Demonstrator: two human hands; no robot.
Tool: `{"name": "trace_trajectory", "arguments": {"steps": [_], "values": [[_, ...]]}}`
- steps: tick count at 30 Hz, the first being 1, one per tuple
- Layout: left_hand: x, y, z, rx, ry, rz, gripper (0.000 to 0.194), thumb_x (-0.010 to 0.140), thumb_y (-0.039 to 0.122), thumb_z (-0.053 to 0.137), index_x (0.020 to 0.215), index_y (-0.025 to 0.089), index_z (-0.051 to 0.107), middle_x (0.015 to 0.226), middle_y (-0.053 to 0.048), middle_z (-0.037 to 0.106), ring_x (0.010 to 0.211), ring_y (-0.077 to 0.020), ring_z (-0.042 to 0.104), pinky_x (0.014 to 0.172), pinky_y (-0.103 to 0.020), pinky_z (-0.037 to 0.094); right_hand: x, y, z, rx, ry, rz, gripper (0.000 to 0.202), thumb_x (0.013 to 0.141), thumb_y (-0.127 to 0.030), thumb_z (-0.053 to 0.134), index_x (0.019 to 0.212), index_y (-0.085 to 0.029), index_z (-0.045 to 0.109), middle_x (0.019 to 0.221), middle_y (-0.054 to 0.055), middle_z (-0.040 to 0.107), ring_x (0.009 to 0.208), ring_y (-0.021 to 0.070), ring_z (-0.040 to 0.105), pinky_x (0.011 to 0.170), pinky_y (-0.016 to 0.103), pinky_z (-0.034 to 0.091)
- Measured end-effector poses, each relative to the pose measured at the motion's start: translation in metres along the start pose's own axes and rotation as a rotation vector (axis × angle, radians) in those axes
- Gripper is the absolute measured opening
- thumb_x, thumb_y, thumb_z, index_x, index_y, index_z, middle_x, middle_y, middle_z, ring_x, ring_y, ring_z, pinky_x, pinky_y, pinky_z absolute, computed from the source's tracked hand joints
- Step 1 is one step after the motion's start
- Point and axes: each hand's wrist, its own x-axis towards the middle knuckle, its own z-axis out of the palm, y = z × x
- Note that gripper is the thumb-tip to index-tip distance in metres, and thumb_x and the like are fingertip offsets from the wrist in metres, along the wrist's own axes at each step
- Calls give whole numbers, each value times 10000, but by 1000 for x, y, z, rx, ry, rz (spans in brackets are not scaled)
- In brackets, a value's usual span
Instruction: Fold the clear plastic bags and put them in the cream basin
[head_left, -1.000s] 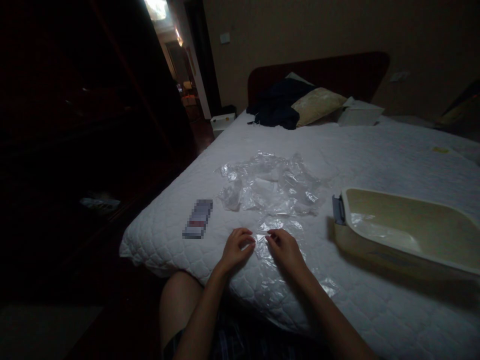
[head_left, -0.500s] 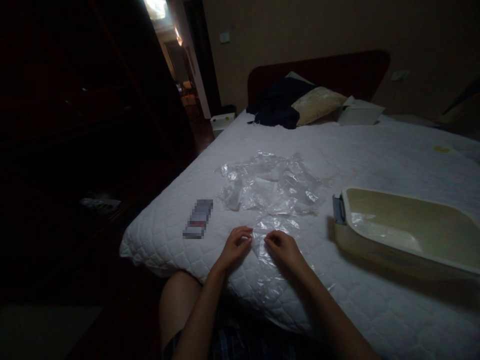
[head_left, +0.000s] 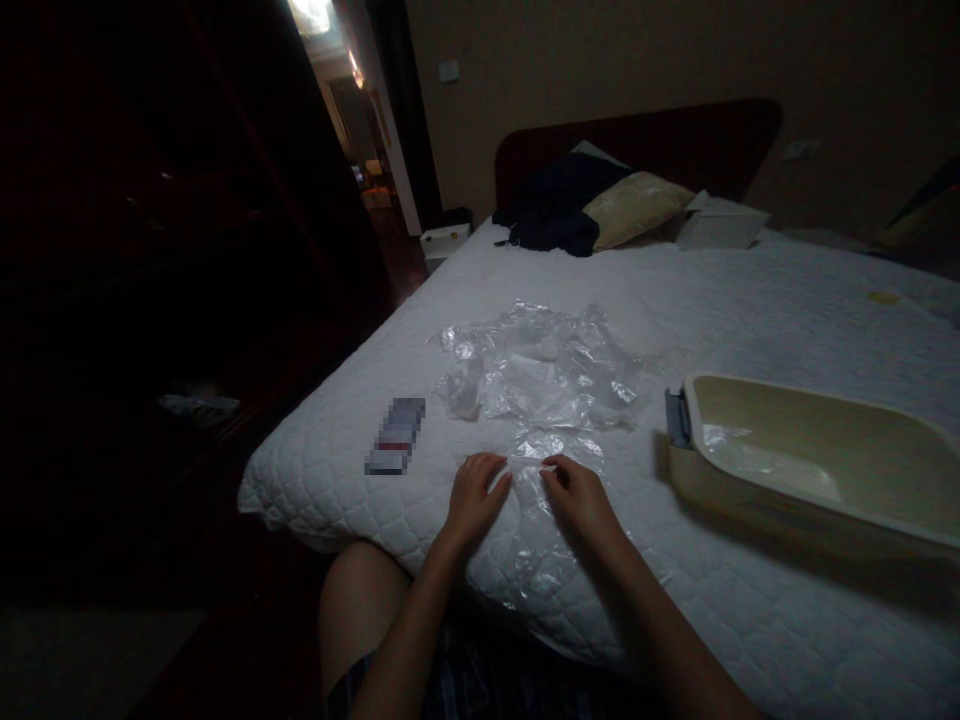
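Observation:
A clear plastic bag [head_left: 536, 545] lies flat on the white quilted bed near its front edge. My left hand [head_left: 474, 492] has its fingers closed on the left side of the bag's upper part. On the opposite side, my right hand [head_left: 579, 492] pinches the bag between thumb and fingertips. A strip of film stretches across the short gap between the hands. Just beyond them spreads a crumpled heap of clear plastic bags [head_left: 536, 365]. The exact grip of each fingertip is hard to see in the dim light.
A cream plastic bin [head_left: 795, 515] with a grey latch stands at the right, some clear film inside. A blurred-out phone-like object [head_left: 396, 437] lies at the left. Dark cloth [head_left: 559, 205], a tan pillow [head_left: 637, 208] and a white box [head_left: 721, 225] sit by the headboard [head_left: 645, 130].
My right hand has shifted slightly right and my left hand slightly right too. The film between them looks more stretched. The heap, bin and phone-like object stay put.

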Motion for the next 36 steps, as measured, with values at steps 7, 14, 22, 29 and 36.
{"name": "trace_trajectory", "arguments": {"steps": [7,14,22,29,36], "values": [[4,3,3,-13,22,-33,290,816,203,465,1086,276,545,1098,-38,510,1050,-195,447,903,-384,351,-2,5,-2,21,-16,17,277,770,-310,430,902,-158,621,613,15,590,549,142,527,504,226,374],[13,0,0,17,-93,25,276,769,114,463,930,280,615,1157,-17,473,1129,-204,364,956,-409,290,-4,6,-1,42,-30,15,284,773,-318,420,891,-156,622,612,13,587,553,144,528,522,231,380],[28,1,7,1,-117,46,211,703,78,444,683,224,594,1102,-2,539,1097,-212,375,935,-418,299,-4,7,-2,47,-22,16,283,772,-328,427,863,-155,632,614,19,592,545,139,520,503,223,374],[26,-3,8,-1,-99,71,138,716,113,486,657,214,560,1074,-21,565,1094,-228,380,928,-431,300,-4,11,-1,63,-3,20,291,784,-358,438,920,-158,602,594,5,576,542,142,524,505,226,380],[22,5,9,66,-39,96,47,716,203,577,698,205,533,1099,-40,534,1112,-227,374,927,-415,313,-5,10,-3,-84,30,-53,305,822,-313,418,1051,-158,548,726,38,608,644,160,555,603,257,410]]}}
